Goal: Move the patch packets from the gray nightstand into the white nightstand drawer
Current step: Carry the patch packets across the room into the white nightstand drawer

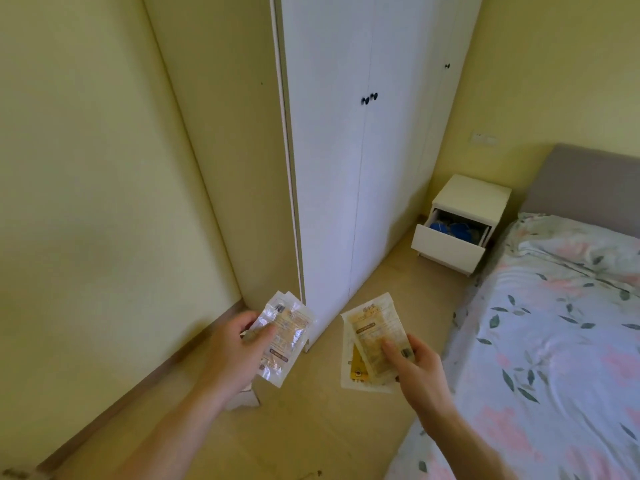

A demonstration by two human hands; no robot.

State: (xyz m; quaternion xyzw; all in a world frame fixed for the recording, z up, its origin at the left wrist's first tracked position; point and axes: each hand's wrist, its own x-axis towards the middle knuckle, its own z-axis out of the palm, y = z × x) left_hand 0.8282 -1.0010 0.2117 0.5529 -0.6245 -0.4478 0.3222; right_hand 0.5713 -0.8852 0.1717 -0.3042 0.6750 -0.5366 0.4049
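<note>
Clear packets [282, 336], partly overlapping, pinched by left hand [235, 348] and right hand [415, 365].

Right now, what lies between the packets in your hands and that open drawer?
In the head view, only bare floor lies between the packets and the drawer; the wardrobe flanks it on the left, the bed on the right.

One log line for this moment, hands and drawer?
left hand: holds packets | right hand: holds packets | white nightstand drawer: open, not reached
</note>
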